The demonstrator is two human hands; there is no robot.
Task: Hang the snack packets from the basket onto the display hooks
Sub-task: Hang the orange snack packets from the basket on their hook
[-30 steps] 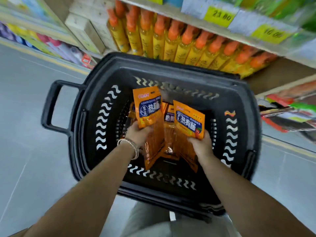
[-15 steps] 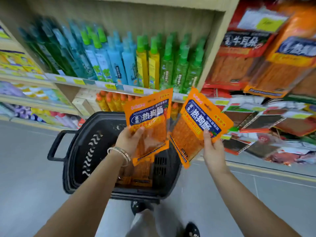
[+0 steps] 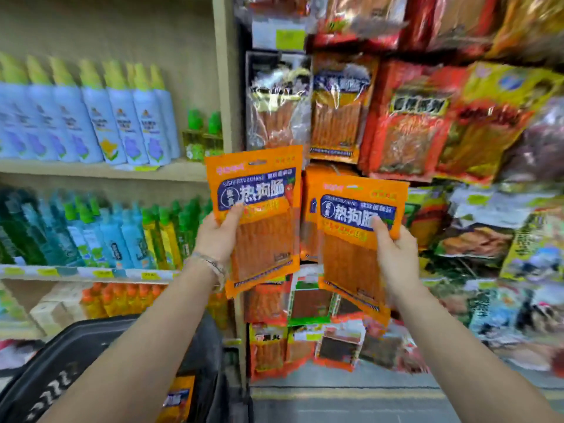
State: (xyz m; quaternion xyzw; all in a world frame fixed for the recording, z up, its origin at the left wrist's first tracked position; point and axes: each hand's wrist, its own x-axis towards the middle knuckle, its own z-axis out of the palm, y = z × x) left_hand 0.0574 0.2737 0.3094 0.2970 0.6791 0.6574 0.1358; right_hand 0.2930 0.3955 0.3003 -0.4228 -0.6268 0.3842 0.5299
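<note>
**Both hands are holding orange packets up to the display**

The hanging snack display [image 3: 427, 123] is filling the space behind and to the right of the fingers, its blurred bags crowding against each other. The bottle shelves [image 3: 91, 169] are standing to the left of the fingers. The black basket [image 3: 76, 355] is sitting well below them, with a spare packet [image 3: 180, 398] lying inside.

The left hand [image 3: 219, 236] is pinching the left packet [image 3: 259, 215] upright, its fingers [image 3: 236, 213] curling round the packet's left edge. The right hand [image 3: 396, 254] is gripping the right packet [image 3: 357, 236], tilted slightly, thumb on the front. Another orange packet [image 3: 309, 190] is showing just behind it; held or hung, I cannot tell. A bracelet [image 3: 210, 264] is circling the left wrist.
</note>
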